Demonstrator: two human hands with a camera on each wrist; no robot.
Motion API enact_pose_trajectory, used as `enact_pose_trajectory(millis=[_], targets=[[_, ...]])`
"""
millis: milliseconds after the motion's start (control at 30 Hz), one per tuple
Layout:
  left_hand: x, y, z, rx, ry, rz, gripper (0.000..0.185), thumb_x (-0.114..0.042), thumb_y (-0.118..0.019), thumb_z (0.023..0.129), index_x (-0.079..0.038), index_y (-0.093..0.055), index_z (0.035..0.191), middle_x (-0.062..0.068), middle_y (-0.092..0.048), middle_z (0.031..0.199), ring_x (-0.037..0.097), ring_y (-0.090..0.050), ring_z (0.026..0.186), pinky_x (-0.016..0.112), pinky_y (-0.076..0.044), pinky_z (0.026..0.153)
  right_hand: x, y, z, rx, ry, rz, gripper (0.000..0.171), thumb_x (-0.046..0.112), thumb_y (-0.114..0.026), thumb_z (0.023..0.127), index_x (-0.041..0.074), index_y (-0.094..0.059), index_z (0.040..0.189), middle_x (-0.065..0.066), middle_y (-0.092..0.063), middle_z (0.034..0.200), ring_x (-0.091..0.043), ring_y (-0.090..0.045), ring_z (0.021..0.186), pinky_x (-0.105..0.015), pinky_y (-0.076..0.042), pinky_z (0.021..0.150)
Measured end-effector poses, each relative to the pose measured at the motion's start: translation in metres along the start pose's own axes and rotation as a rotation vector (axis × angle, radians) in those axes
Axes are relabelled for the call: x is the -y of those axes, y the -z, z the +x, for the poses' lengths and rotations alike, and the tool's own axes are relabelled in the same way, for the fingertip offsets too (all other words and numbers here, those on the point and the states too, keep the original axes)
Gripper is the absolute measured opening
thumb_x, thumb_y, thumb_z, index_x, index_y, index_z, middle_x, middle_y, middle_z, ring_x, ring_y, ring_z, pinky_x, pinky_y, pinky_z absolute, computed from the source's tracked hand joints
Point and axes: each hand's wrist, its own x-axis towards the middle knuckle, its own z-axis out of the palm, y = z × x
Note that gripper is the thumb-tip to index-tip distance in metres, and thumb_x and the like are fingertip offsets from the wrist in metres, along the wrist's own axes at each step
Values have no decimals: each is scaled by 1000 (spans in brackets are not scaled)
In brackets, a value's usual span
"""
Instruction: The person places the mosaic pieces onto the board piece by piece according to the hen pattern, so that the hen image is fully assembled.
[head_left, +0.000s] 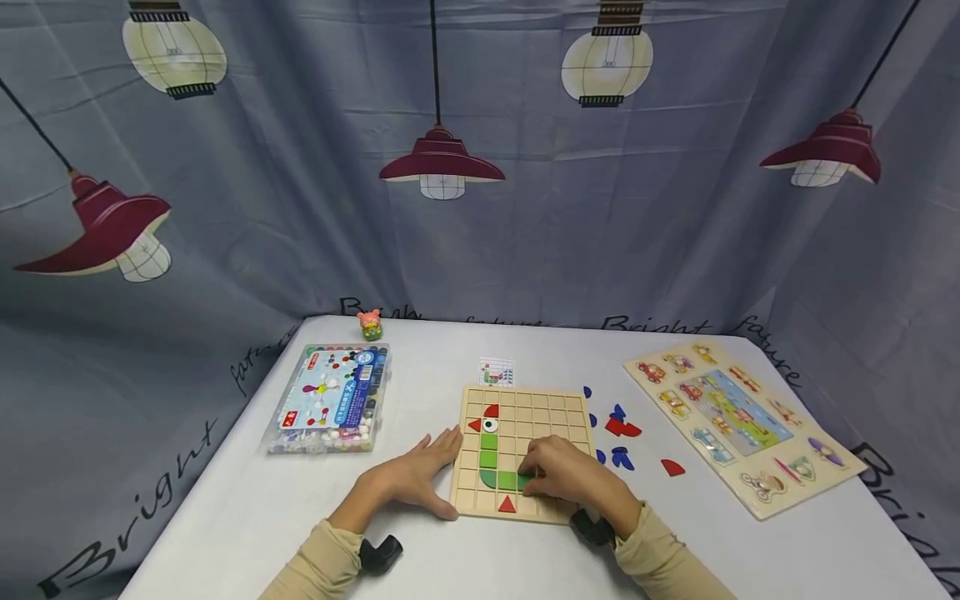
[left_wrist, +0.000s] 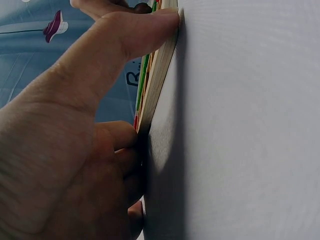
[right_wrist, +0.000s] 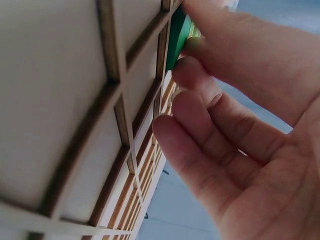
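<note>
Right hand (head_left: 566,472) pinches green piece (right_wrist: 176,40); likely light, stiff, maybe slick, so take it by the edges. Left hand (head_left: 415,473), fingers spread, touches board (head_left: 555,414).

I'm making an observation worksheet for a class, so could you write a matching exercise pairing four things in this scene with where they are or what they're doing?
Column one
1. Left hand
2. Right hand
3. Picture card
4. Toy figurine

Column two
A. Lies just beyond the far edge of the wooden board
B. Pinches a green piece
C. Stands beyond the plastic case
D. Touches the board's left edge

Right pairs: 1-D, 2-B, 3-A, 4-C
</note>
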Motion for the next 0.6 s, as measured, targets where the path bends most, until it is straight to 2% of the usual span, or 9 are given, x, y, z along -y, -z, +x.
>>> enact_pose_trajectory(millis=[100,267,600], targets=[[-1,0,0,2,3,0,117,-44,-83,69,1,-16,154,14,-7,165,28,-6,153,49,-5,125,-1,0,0,-1,14,9,19,20,-80,78,9,-79,93,5,-68,82,0,-46,67,-16,-43,59],[-2,0,1,2,4,-9,117,-44,-83,68,1,-17,154,14,-7,165,28,-6,153,50,-5,125,-1,0,1,-26,45,-38,16,20,-80,79,10,-79,91,5,-68,80,1,-45,67,-16,-44,60],[-1,1,1,13,4,-2,117,-44,-82,69,2,-16,154,15,-8,164,28,-6,153,50,-6,125,1,-1,0,-24,18,-61,18,21,-79,80,10,-79,93,4,-69,85,0,-48,70,-19,-47,64]])
